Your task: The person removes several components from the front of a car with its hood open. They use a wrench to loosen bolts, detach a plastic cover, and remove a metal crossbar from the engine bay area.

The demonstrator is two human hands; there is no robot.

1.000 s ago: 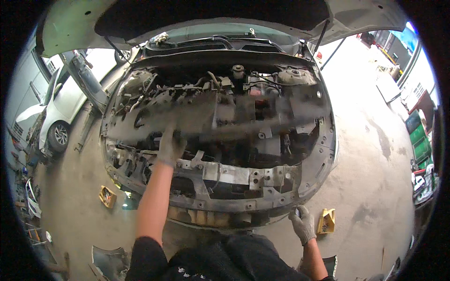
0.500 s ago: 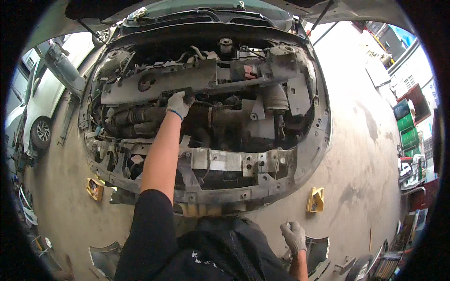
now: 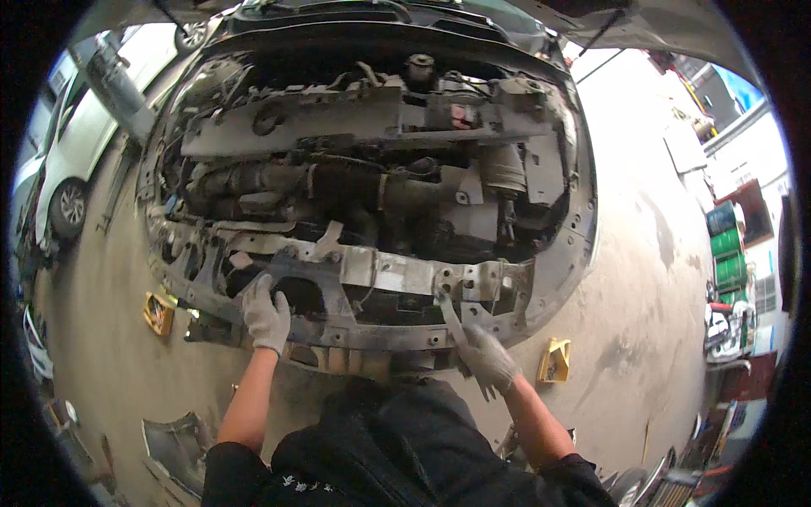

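Note:
Both my hands wear pale knitted work gloves. My left hand [image 3: 267, 314] is at the front left of the engine bay, over the car's front frame [image 3: 397, 331], its fingers raised and thumb apart. No object shows in it. My right hand [image 3: 488, 359] is at the frame's right part, blurred by motion, with fingers stretched out and spread beside a bare metal bracket [image 3: 393, 275]. I see nothing held there. Behind my hands lies the dusty engine with a flat dark engine cover [image 3: 338, 122] and a wide black air duct [image 3: 253, 179].
A yellow box [image 3: 555, 361] of small parts stands on the floor to the right, another yellow box [image 3: 158, 314] to the left. The raised bonnet [image 3: 676, 34] hangs above. A white car [image 3: 80, 160] stands at left. Green drums [image 3: 728, 258] line the right side. Removed panels [image 3: 176, 448] lie near me.
My left hand has come back from the engine cover to the front frame. My right hand has risen from beside my body to the frame. The view has shifted slightly.

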